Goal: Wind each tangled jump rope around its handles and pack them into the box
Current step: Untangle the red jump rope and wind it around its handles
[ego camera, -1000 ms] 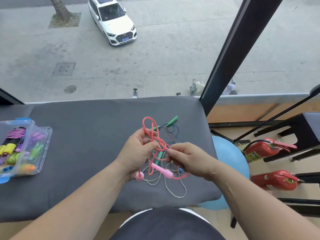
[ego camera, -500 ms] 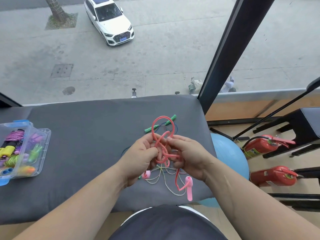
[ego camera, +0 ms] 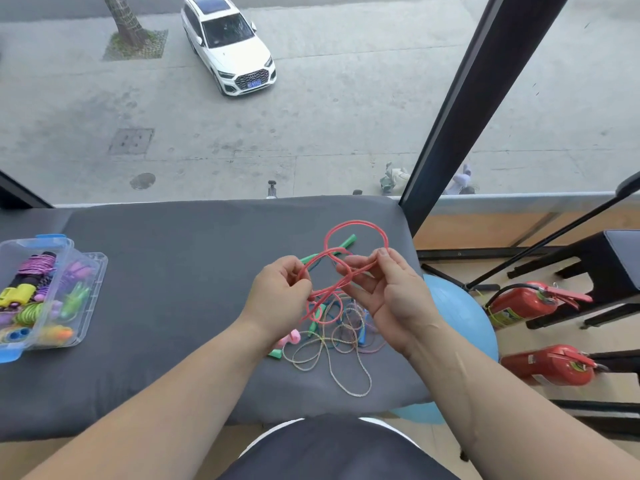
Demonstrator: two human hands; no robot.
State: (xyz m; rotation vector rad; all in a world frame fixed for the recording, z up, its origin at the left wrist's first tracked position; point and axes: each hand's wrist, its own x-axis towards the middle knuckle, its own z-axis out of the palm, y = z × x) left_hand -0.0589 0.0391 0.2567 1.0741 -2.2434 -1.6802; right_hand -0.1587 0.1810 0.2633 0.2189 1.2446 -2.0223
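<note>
Both hands on the pink rope point(ego camera: 356, 222): clear it before winding

The left hand point(ego camera: 277, 296) pinches the pink rope with curled fingers; the right hand point(ego camera: 384, 292) grips its crossed strands between thumb and fingertips, a loop standing above. The rope hangs over the tangled pile point(ego camera: 332, 344) on the grey cushion point(ego camera: 166, 306), a pink handle point(ego camera: 290, 338) beside the left wrist. Best, I judge, to draw the loop out gently (tugging would tighten the crossing), then wind. The clear box point(ego camera: 67, 247) sits well apart, far left
</note>
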